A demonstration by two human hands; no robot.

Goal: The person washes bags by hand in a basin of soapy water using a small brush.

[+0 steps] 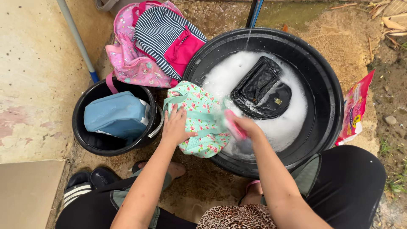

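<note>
Over the tub's eight o'clock rim, left hand lies flat on the floral mint bag, right hand clamped round a pink brush, scrubbing apparently midway; black bag soaking, two backpacks seemingly unwashed at eleven.

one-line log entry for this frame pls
left hand: flat on floral bag | right hand: grips pink brush on bag | black bag in soapy tub

Bare forearms, black trousers, leopard-print top
</note>
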